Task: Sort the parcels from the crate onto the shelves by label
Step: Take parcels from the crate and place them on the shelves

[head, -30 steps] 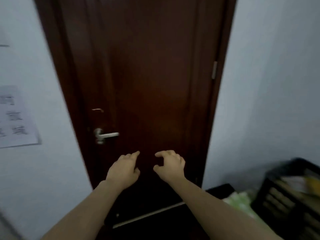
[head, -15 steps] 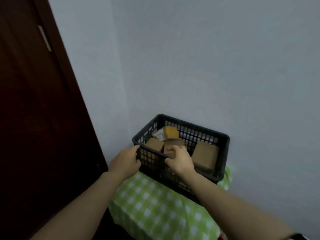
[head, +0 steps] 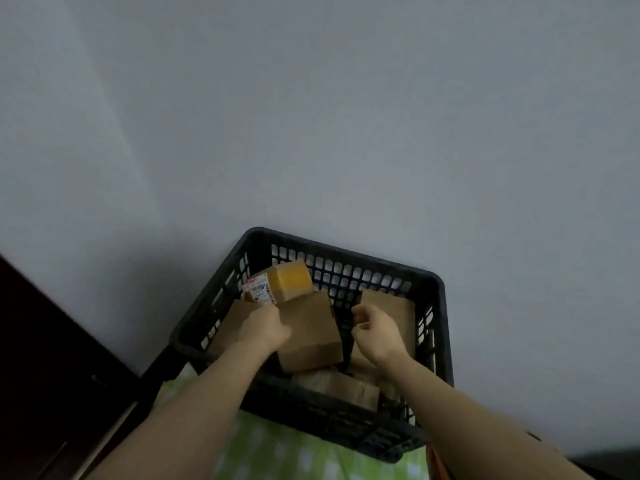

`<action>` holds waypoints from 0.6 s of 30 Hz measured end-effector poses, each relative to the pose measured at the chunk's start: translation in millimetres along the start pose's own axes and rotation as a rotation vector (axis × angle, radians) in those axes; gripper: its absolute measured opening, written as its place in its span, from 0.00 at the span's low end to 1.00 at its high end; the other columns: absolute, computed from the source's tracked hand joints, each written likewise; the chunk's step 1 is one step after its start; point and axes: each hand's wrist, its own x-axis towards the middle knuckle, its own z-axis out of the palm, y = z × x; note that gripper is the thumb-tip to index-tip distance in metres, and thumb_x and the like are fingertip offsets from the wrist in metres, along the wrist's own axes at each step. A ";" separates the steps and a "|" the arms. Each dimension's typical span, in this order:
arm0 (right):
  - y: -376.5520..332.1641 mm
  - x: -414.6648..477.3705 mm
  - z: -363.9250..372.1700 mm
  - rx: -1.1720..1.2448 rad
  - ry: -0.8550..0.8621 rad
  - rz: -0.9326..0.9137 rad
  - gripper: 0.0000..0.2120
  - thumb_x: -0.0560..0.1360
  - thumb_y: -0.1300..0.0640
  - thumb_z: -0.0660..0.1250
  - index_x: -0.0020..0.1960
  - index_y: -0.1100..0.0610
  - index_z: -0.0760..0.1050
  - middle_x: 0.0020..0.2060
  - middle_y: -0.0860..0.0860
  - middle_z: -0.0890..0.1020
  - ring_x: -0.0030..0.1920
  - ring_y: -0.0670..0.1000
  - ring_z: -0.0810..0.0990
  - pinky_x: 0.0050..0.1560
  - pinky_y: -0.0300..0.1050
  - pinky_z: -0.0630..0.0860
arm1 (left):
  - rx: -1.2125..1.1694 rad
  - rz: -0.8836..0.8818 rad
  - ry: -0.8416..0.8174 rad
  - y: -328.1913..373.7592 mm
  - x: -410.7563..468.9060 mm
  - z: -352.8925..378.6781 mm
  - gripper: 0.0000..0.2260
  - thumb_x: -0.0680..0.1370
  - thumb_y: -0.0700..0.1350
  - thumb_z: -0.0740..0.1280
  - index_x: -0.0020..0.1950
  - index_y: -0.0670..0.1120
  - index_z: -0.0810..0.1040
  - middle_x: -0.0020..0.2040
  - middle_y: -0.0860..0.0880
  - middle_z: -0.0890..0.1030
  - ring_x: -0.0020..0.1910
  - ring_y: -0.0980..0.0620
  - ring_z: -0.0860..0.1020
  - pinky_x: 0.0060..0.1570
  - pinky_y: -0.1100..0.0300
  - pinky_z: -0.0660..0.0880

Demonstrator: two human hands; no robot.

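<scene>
A black plastic crate [head: 346, 252] stands on a green checked cloth [head: 277, 452] against the wall. Several parcels lie in it. A brown cardboard box [head: 313, 332] lies in the middle, and a yellow-taped parcel [head: 291, 279] with a white label is behind it. A flat brown parcel [head: 398, 306] is at the right, another [head: 346, 388] at the front. My left hand [head: 265, 327] is inside the crate and grips the left edge of the brown box. My right hand [head: 375, 329] hovers just right of that box, fingers loosely curled, holding nothing.
A plain grey wall fills the view behind the crate. A dark wooden door [head: 41, 375] is at the lower left, close to the crate's left corner. No shelves are in view.
The view swung from the door to the crate and closer over it. Both hands moved from the crate's front rim into the crate, the left one onto the brown box.
</scene>
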 end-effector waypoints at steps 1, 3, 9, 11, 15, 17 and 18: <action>-1.0 16.4 7.7 0.000 -0.009 0.033 0.21 0.78 0.65 0.60 0.70 0.57 0.67 0.65 0.54 0.74 0.65 0.52 0.73 0.66 0.46 0.71 | 0.004 -0.022 -0.054 -0.6 18.2 3.2 0.08 0.78 0.45 0.63 0.54 0.43 0.75 0.46 0.47 0.77 0.47 0.49 0.77 0.43 0.58 0.73; 0.4 46.7 23.7 -0.010 -0.061 0.120 0.21 0.79 0.64 0.58 0.72 0.59 0.64 0.67 0.55 0.73 0.67 0.53 0.71 0.66 0.45 0.69 | 0.010 -0.059 -0.174 -1.0 48.7 11.5 0.09 0.79 0.45 0.61 0.56 0.44 0.74 0.51 0.47 0.77 0.50 0.48 0.76 0.49 0.58 0.73; 9.1 91.5 63.0 -0.083 -0.262 0.376 0.12 0.82 0.60 0.54 0.63 0.62 0.70 0.57 0.57 0.75 0.56 0.56 0.74 0.50 0.45 0.70 | 0.012 -0.136 -0.403 -4.5 92.5 41.1 0.08 0.81 0.44 0.56 0.44 0.44 0.69 0.40 0.49 0.69 0.45 0.50 0.72 0.42 0.62 0.69; 13.1 95.9 70.5 -0.056 -0.282 0.409 0.12 0.82 0.58 0.56 0.61 0.62 0.71 0.53 0.57 0.74 0.52 0.54 0.73 0.51 0.46 0.72 | -0.088 -0.182 -0.473 -2.5 93.6 45.5 0.09 0.82 0.43 0.56 0.42 0.45 0.68 0.43 0.48 0.69 0.42 0.51 0.70 0.36 0.63 0.67; 17.6 90.8 66.7 0.121 -0.139 0.447 0.19 0.80 0.50 0.60 0.67 0.58 0.68 0.61 0.56 0.75 0.60 0.56 0.74 0.52 0.43 0.70 | -0.295 -0.272 -0.499 6.4 80.9 41.7 0.11 0.81 0.46 0.60 0.59 0.42 0.66 0.57 0.44 0.71 0.49 0.49 0.70 0.46 0.59 0.69; 19.3 81.3 57.2 0.271 -0.073 0.469 0.17 0.78 0.49 0.64 0.63 0.55 0.69 0.57 0.55 0.75 0.59 0.57 0.74 0.55 0.46 0.73 | -0.353 -0.278 -0.489 14.3 68.4 34.8 0.20 0.79 0.47 0.62 0.68 0.42 0.65 0.62 0.43 0.71 0.52 0.47 0.71 0.49 0.56 0.70; 19.9 75.2 50.9 0.348 -0.057 0.487 0.15 0.77 0.50 0.65 0.60 0.54 0.69 0.55 0.53 0.74 0.57 0.57 0.75 0.57 0.50 0.75 | -0.369 -0.270 -0.477 19.6 58.9 30.1 0.23 0.79 0.47 0.63 0.71 0.42 0.63 0.64 0.43 0.71 0.53 0.47 0.71 0.51 0.56 0.70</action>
